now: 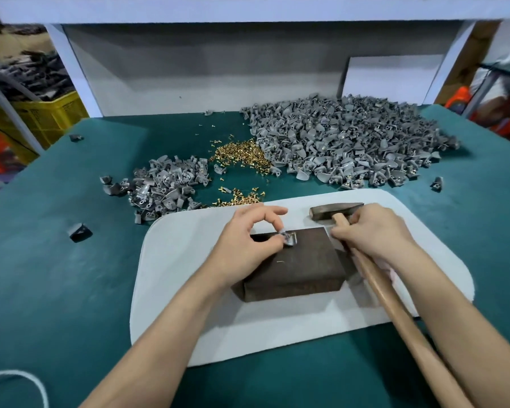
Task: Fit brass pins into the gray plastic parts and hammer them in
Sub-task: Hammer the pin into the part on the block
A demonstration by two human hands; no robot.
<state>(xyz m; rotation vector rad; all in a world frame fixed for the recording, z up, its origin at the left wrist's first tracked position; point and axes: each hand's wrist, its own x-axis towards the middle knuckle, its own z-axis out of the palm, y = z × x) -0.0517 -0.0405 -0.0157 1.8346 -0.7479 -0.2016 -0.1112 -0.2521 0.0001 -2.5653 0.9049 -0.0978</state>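
Note:
My left hand (247, 240) pinches a small gray plastic part (289, 238) and holds it on the top far edge of a dark metal block (300, 266). My right hand (371, 231) grips the wooden handle of a hammer (395, 313) close to its head. The steel hammer head (334, 211) rests on the white mat just behind the block. A tiny brass bit (280, 262) lies on the block's top. Whether a pin sits in the held part is hidden by my fingers.
A white mat (189, 290) lies on the green table. A big heap of gray parts (351, 142) is at the back right, a smaller one (162, 184) at the left. Loose brass pins (242, 156) lie between them, and more pins (239, 198) near the mat. Stray parts (80, 232) lie left.

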